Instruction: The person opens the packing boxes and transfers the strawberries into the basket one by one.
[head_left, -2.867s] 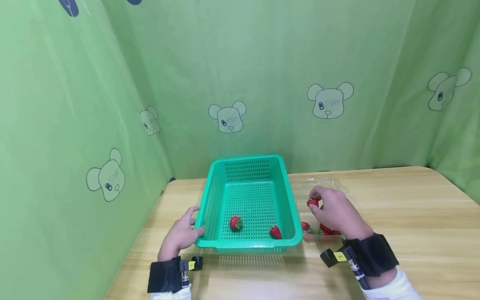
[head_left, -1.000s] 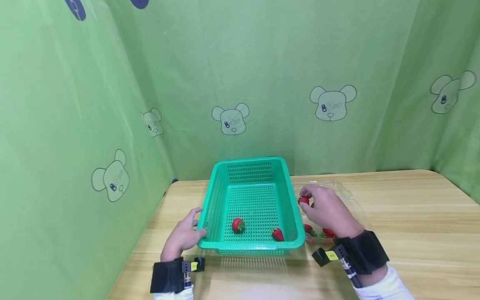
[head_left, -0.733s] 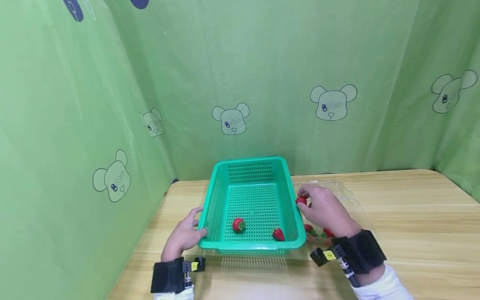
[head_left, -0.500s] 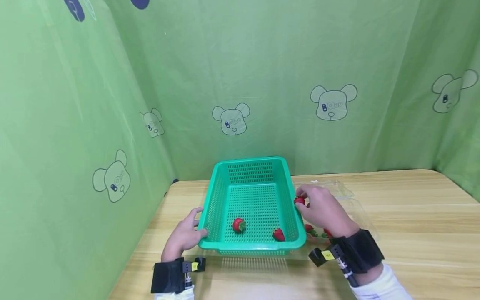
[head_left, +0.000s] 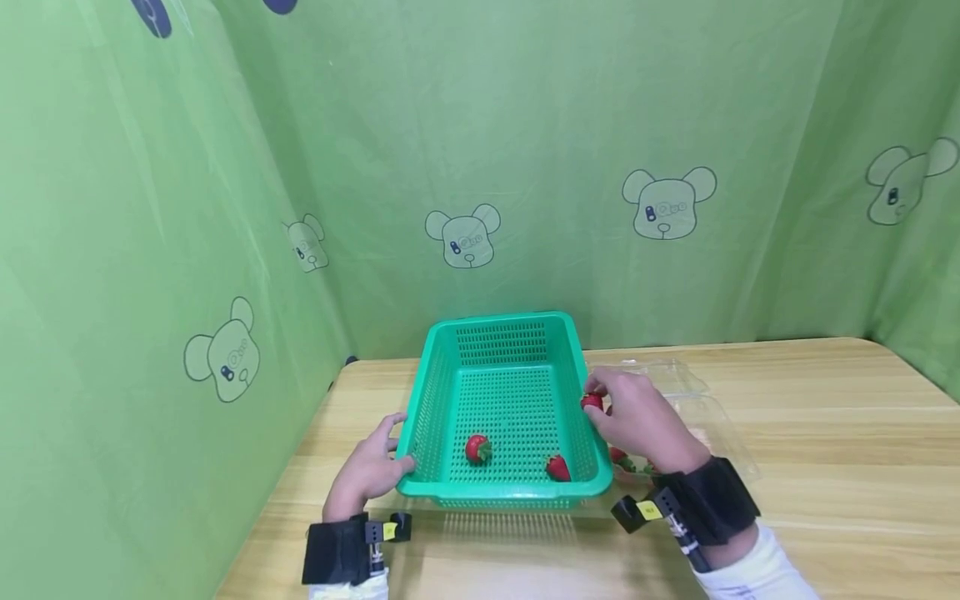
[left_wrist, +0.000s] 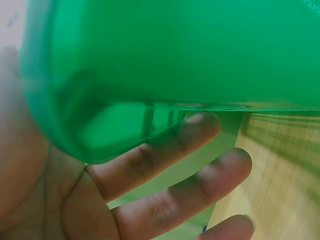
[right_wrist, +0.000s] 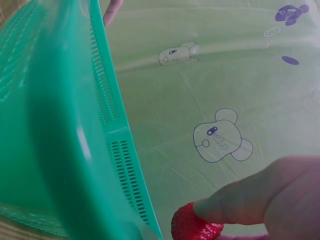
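Note:
In the head view my left hand point(head_left: 371, 467) holds the near left corner of a green plastic basket point(head_left: 504, 492), thumb over the rim and fingers outside. The left wrist view shows those fingers point(left_wrist: 185, 192) stretched under the basket's rim point(left_wrist: 37, 95). My right hand point(head_left: 637, 417) pinches a red strawberry point(head_left: 592, 402) at the basket's right rim; the right wrist view shows the thumb pressed on this strawberry point(right_wrist: 194, 225). Inside the basket lie two strawberries, one left of centre point(head_left: 476, 449) and one near the front right corner point(head_left: 558, 468).
Right of the basket, partly hidden by my right hand, a clear plastic box point(head_left: 716, 425) with its lid point(head_left: 671, 375) folded back holds more strawberries point(head_left: 619, 457). All stands on a wooden table point(head_left: 825, 467). Green curtains point(head_left: 547, 167) hang behind and at both sides.
My right hand has moved left with the strawberry, from over the clear box to the basket's right rim. The left hand stays at the basket's corner.

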